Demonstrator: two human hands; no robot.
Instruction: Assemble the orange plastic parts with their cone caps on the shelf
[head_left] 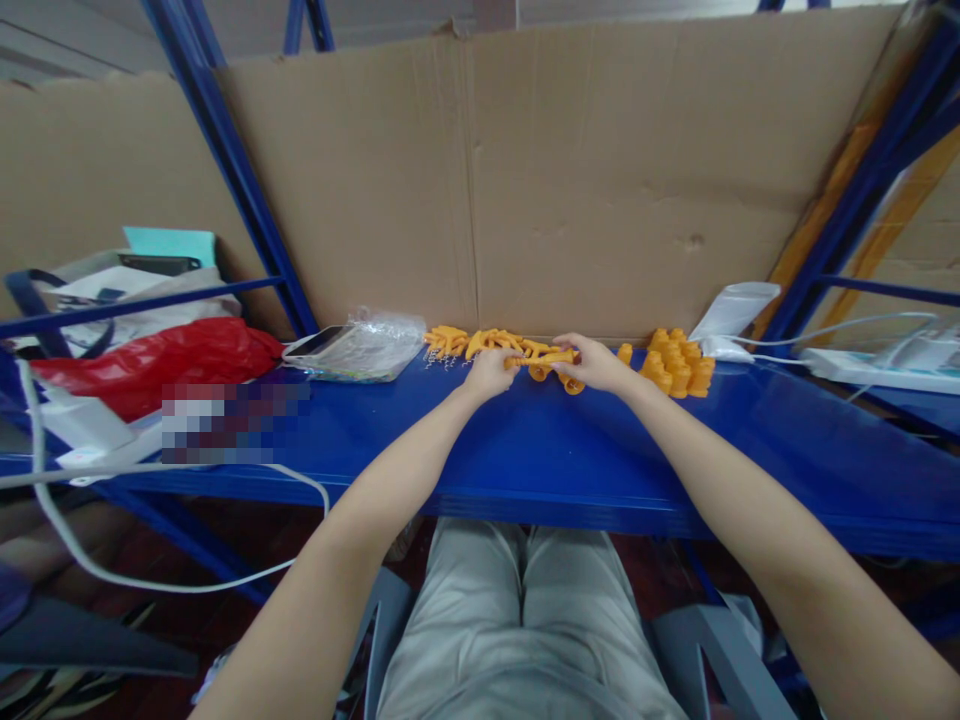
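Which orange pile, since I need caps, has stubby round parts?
The pile right of the right hand; long pieces lie behind the left hand, and both hands grip one piece.

Colours are recorded as follows: plastic parts [551,358] and caps [675,368], orange; desk [525,450] and frame posts [225,150], glossy blue; cardboard [600,170], plain brown; bag [157,365], red; cable [150,583] and power strip [862,366], white; sheet [169,243], teal; trousers [510,620], pale grey.
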